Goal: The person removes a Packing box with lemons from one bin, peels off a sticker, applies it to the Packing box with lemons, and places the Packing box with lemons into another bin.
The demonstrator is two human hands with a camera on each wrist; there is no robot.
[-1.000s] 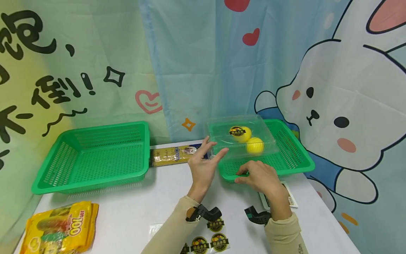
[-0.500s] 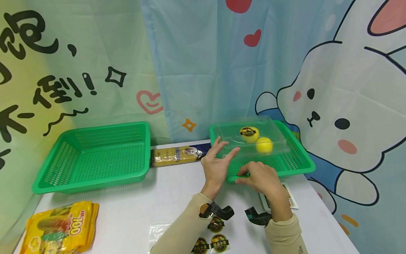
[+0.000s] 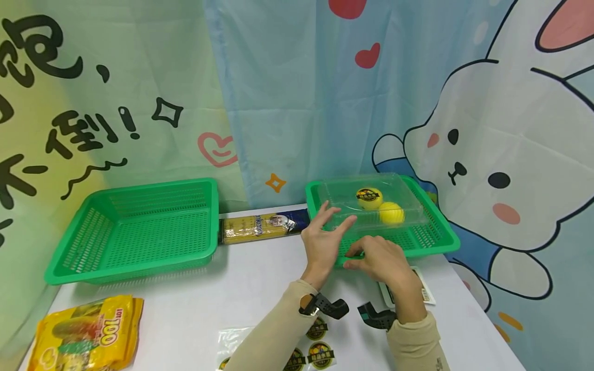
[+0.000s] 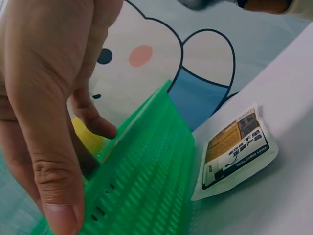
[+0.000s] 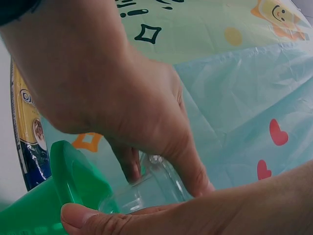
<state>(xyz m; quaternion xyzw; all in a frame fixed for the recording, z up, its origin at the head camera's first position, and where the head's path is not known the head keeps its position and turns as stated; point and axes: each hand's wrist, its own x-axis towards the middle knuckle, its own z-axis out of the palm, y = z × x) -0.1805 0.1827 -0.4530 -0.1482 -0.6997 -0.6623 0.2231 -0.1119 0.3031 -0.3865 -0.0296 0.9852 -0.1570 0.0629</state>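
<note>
Clear plastic box (image 3: 371, 206) holding 2 yellow balls sits in the right green basket (image 3: 436, 234). Left hand (image 3: 325, 242), fingers spread, touches its near corner; right hand (image 3: 380, 260) grips the basket's front rim. Seating looks nearly done; next, release gently.

Clear box (image 3: 371, 203) sits in right basket (image 3: 436, 229); noodle packet (image 3: 260, 226) between both baskets

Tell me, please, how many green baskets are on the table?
2. One green basket stands at the left, holding nothing visible; the other is at the right, with a clear box in it.
</note>
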